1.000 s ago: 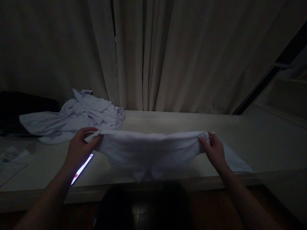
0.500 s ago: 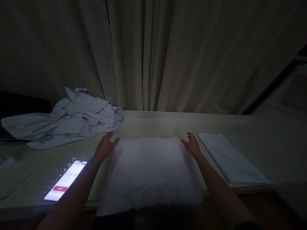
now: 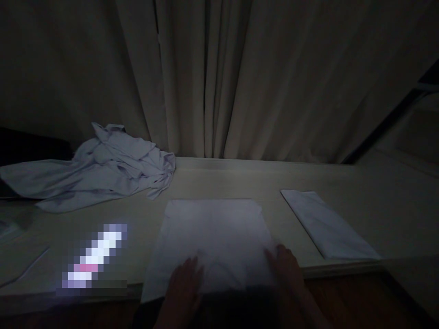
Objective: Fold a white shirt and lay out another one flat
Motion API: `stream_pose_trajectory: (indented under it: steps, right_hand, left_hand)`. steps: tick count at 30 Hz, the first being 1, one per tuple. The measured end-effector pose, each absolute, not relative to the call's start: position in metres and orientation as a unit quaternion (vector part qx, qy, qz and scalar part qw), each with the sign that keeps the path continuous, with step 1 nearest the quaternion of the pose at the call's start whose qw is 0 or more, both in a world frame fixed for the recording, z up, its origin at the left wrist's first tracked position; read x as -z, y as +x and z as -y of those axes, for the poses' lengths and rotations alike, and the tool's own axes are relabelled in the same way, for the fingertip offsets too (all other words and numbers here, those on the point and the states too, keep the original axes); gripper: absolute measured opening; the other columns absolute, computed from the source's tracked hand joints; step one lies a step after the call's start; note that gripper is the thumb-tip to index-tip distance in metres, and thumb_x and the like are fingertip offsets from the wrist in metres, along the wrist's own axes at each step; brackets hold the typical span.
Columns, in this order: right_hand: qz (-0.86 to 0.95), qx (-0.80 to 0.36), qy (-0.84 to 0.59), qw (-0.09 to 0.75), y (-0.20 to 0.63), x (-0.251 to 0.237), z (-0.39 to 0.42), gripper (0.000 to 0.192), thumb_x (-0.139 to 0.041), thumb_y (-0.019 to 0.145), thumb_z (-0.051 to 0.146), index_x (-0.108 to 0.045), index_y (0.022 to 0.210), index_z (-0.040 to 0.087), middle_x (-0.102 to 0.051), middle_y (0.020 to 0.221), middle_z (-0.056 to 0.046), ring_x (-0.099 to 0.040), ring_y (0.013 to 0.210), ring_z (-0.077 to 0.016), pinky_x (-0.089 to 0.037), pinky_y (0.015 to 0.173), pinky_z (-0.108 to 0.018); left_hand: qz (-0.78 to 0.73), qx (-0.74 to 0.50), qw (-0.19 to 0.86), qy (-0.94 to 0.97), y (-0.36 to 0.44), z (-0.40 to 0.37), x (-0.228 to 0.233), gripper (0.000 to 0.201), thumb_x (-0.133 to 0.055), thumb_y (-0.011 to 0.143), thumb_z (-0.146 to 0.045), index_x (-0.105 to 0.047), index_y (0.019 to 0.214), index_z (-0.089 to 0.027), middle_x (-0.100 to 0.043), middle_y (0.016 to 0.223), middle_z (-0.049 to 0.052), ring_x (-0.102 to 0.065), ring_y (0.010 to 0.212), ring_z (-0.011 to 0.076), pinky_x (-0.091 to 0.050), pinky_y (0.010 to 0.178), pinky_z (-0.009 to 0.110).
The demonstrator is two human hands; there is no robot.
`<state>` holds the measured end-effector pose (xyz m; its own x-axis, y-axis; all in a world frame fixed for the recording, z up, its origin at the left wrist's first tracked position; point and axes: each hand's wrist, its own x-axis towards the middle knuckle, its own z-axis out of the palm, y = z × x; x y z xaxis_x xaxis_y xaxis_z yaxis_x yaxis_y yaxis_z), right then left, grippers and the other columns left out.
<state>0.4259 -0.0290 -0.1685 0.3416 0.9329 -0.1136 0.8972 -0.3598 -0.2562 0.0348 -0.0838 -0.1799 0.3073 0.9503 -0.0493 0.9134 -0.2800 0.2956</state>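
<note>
Far edge of the surface [image 3: 233, 178], left side: crumpled fabric [image 3: 113, 160] is dumped there. White cloth [image 3: 212, 242] is spread mid near edge, folded cloth [image 3: 325, 226] parked rightward. Left hand [image 3: 185, 283] is laid on the white cloth, fingers outstretched; right hand [image 3: 284, 269], beside it, is blurred, grip can't be told.

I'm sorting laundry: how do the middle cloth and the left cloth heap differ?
The middle cloth lies spread fairly flat; the cloth heap is crumpled in many creases. The middle cloth reaches the front edge of the table; the cloth heap lies farther back, near the curtain. Both look pale.
</note>
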Motion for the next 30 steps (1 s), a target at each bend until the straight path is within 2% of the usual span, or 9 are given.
stream_pose_trajectory:
  steps: [2, 5, 8, 11, 17, 21, 23, 26, 30]
  right_hand:
    - [0.526, -0.172, -0.832, 0.04, 0.422, 0.157, 0.025, 0.064, -0.034, 0.082, 0.065, -0.052, 0.112, 0.011, -0.063, 0.106, -0.02, -0.063, 0.095, -0.03, -0.048, 0.079, -0.041]
    - [0.498, -0.248, -0.831, 0.021, 0.418, 0.142, 0.021, 0.067, -0.033, 0.081, 0.067, -0.049, 0.115, 0.011, -0.062, 0.111, -0.02, -0.062, 0.1, -0.0291, -0.046, 0.083, -0.039]
    - [0.489, -0.288, -0.823, 0.029, 0.415, 0.137, 0.02, 0.069, -0.036, 0.08, 0.067, -0.05, 0.116, 0.01, -0.064, 0.11, -0.02, -0.062, 0.101, -0.0304, -0.045, 0.084, -0.04]
    - [0.501, -0.305, -0.808, 0.057, 0.413, 0.14, 0.018, 0.064, -0.044, 0.081, 0.056, -0.048, 0.123, 0.008, -0.059, 0.122, -0.021, -0.057, 0.112, -0.0286, -0.043, 0.092, -0.038]
    - [0.542, -0.325, -0.77, 0.087, 0.409, 0.145, 0.01, 0.055, -0.05, 0.08, 0.036, -0.049, 0.127, 0.008, -0.053, 0.134, -0.016, -0.05, 0.122, -0.0242, -0.038, 0.1, -0.031]
    - [0.546, -0.332, -0.759, 0.121, 0.408, 0.137, 0.009, 0.059, -0.052, 0.075, 0.027, -0.046, 0.13, 0.008, -0.051, 0.135, -0.016, -0.048, 0.125, -0.0244, -0.037, 0.102, -0.033]
    - [0.552, -0.345, -0.745, 0.142, 0.407, 0.129, 0.009, 0.059, -0.051, 0.074, 0.028, -0.047, 0.13, 0.01, -0.052, 0.135, -0.015, -0.048, 0.124, -0.024, -0.037, 0.102, -0.034]
    - [0.569, -0.362, -0.715, 0.186, 0.403, 0.115, 0.009, 0.063, -0.051, 0.075, 0.031, -0.042, 0.133, 0.009, -0.048, 0.138, -0.016, -0.046, 0.126, -0.0237, -0.035, 0.105, -0.035]
    - [0.569, -0.364, -0.711, 0.195, 0.384, 0.097, 0.004, 0.066, -0.05, 0.076, 0.031, -0.035, 0.137, 0.009, -0.049, 0.137, -0.017, -0.049, 0.124, -0.0235, -0.038, 0.102, -0.035]
  left_hand:
    - [-0.599, -0.044, 0.137, 0.788, 0.054, 0.085, 0.19, 0.063, -0.047, 0.079, -0.026, -0.032, 0.141, -0.028, -0.033, 0.151, 0.006, -0.027, 0.139, 0.0302, -0.026, 0.113, 0.055]
    - [-0.627, -0.029, 0.118, 0.77, 0.067, 0.086, 0.199, 0.064, -0.044, 0.078, -0.016, -0.034, 0.14, -0.026, -0.032, 0.151, 0.007, -0.021, 0.141, 0.0305, -0.018, 0.114, 0.057]
    - [-0.625, -0.032, 0.092, 0.774, 0.066, 0.086, 0.2, 0.064, -0.041, 0.077, -0.008, -0.037, 0.138, -0.029, -0.035, 0.15, 0.006, -0.023, 0.141, 0.028, -0.018, 0.115, 0.054]
    - [-0.621, -0.037, 0.062, 0.78, 0.065, 0.088, 0.194, 0.066, -0.036, 0.077, -0.003, -0.039, 0.136, -0.031, -0.036, 0.149, 0.006, -0.025, 0.14, 0.0273, -0.021, 0.114, 0.053]
    - [-0.576, -0.08, 0.015, 0.813, 0.078, 0.088, 0.194, 0.072, -0.05, 0.074, -0.018, -0.029, 0.142, -0.026, -0.027, 0.152, 0.01, -0.02, 0.14, 0.0371, -0.017, 0.113, 0.06]
    - [-0.551, -0.048, 0.102, 0.827, 0.099, 0.084, 0.199, 0.058, -0.046, 0.08, -0.034, -0.038, 0.138, -0.028, -0.034, 0.149, 0.01, -0.031, 0.137, 0.0347, -0.025, 0.111, 0.057]
    - [-0.572, -0.007, 0.16, 0.805, 0.109, 0.074, 0.186, 0.054, -0.044, 0.081, -0.04, -0.047, 0.132, -0.024, -0.044, 0.143, 0.014, -0.039, 0.132, 0.0351, -0.03, 0.107, 0.056]
    - [-0.594, 0.014, 0.204, 0.778, 0.127, 0.04, 0.14, 0.048, -0.041, 0.081, -0.044, -0.06, 0.117, -0.018, -0.06, 0.125, 0.018, -0.05, 0.12, 0.0338, -0.034, 0.102, 0.053]
    - [-0.615, -0.046, 0.291, 0.731, 0.164, -0.033, 0.075, 0.049, -0.032, 0.085, -0.048, -0.058, 0.114, -0.019, -0.064, 0.119, 0.014, -0.056, 0.114, 0.0249, -0.039, 0.099, 0.04]
